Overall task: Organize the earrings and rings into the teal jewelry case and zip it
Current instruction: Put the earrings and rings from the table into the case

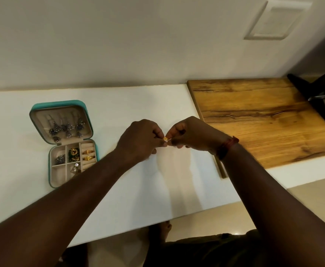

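Note:
The teal jewelry case (35, 108) lies open on the white counter at the left. Dark dangling earrings (66, 128) hang in its lid. Its tray holds dark earrings, green-and-gold earrings (74, 154), two gold rings (88, 155) in the ring rolls and a clear-stone piece. To the right of the case, my left hand (140, 141) and my right hand (192, 136) meet over the counter. Together their fingertips pinch one small gold piece of jewelry (165, 138); whether it is a ring or an earring is too small to tell.
A wooden board (263, 120) lies on the counter at the right, with a dark metal object (323, 97) at its far right edge. The white wall runs along the back. A red thread band (227, 147) sits on my right wrist. The counter's front edge is close to my body.

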